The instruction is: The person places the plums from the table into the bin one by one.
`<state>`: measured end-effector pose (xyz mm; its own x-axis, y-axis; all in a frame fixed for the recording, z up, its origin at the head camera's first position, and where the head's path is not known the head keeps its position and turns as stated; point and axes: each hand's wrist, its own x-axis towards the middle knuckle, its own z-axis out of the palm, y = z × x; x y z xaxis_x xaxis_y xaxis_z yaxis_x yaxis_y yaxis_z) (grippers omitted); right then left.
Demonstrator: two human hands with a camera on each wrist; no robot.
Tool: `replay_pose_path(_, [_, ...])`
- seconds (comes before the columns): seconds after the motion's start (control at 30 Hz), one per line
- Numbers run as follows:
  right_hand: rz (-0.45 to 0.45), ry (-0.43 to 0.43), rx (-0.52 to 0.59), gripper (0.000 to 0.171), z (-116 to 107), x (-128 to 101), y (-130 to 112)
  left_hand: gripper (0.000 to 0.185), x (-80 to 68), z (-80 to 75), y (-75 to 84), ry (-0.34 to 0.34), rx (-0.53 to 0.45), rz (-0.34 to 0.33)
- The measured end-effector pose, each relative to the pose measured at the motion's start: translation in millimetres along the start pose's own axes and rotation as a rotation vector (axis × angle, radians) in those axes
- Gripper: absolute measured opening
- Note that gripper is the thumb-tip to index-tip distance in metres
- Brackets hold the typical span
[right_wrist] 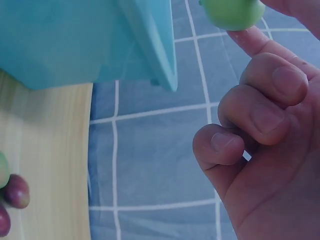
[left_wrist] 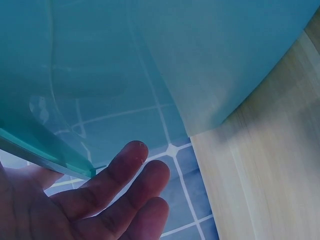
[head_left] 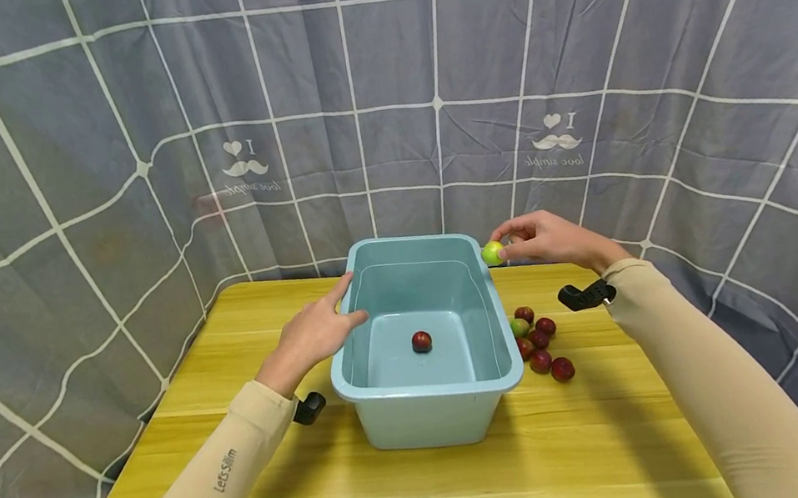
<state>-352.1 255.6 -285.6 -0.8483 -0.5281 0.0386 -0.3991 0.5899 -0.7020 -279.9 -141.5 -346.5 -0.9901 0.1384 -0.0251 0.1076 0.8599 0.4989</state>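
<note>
A light blue plastic basin (head_left: 429,392) stands on the wooden table, with one dark red plum (head_left: 421,342) on its floor. My left hand (head_left: 313,330) rests on the basin's left rim, thumb reaching over to the inside. In the left wrist view its other fingers (left_wrist: 137,192) extend loosely outside the wall. At the far right corner, my right hand (head_left: 545,238) pinches a small round green fruit (head_left: 493,253) between thumb and index finger, level with the rim. The right wrist view shows the remaining fingers (right_wrist: 255,117) curled toward the palm, and the green fruit (right_wrist: 232,12) cut off by the frame's top.
Several dark red plums (head_left: 541,361) and another green fruit (head_left: 520,327) lie on the table (head_left: 310,496) close to the basin's right side. A grey curtain (head_left: 401,148) with white grid lines hangs behind the table's far edge and at both sides.
</note>
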Motion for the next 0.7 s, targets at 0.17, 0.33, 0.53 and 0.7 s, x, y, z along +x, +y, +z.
replay_pose_path(0.17, [0.001, -0.031, -0.046, 0.034, 3.4, 10.6, -13.9, 0.080, 0.6, 0.7, -0.5, -0.009, 0.001, -0.005])
replay_pose_path(0.33, [-0.007, -0.076, -0.073, 0.038, 7.3, 20.5, -27.0, 0.079, 0.4, 0.7, 0.1, -0.011, 0.002, -0.008])
replay_pose_path(0.53, [-0.016, -0.131, -0.082, 0.033, 11.6, 34.0, -41.5, 0.080, -2.6, 1.2, 1.4, -0.010, -0.004, -0.016])
replay_pose_path(0.7, [-0.049, -0.159, -0.135, 0.030, 15.6, 45.1, -52.4, 0.081, 0.0, 1.1, 1.8, -0.005, -0.006, -0.009])
